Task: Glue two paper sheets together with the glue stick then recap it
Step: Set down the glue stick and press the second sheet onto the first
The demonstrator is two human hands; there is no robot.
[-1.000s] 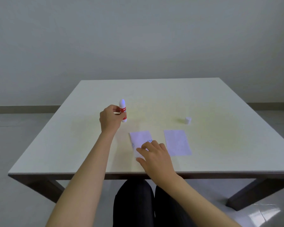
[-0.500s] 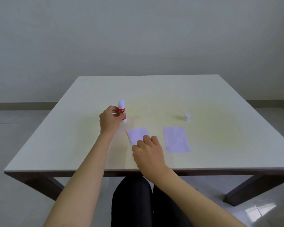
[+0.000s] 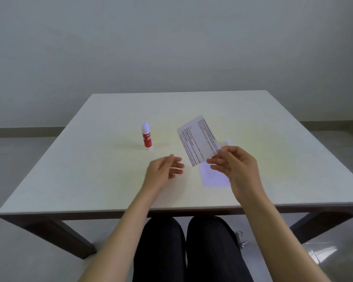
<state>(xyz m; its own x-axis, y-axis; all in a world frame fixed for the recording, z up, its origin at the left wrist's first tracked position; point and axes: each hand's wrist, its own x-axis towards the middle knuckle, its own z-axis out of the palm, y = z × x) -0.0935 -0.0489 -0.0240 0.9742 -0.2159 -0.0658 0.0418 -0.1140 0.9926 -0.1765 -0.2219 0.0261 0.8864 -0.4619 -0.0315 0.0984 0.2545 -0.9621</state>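
**Right hand lifts one of two sheets**

Right hand (image 3: 235, 165) pinches printed sheet (image 3: 199, 140) at its near corner, tilted, raised off the table (image 3: 90, 176). Left hand (image 3: 164, 171) loose, fingers spread, holding nothing. Second sheet (image 3: 212, 178) flat under right hand. One glue stick (image 3: 146, 136) upright, uncapped, left of the held sheet; one cap (image 3: 227, 141) just right.

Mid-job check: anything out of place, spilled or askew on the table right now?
Nothing spilled or damaged. The glue stick stands upright and uncapped; its cap sits apart, behind the printed sheet that the right hand holds tilted above the other sheet. The left hand is empty.
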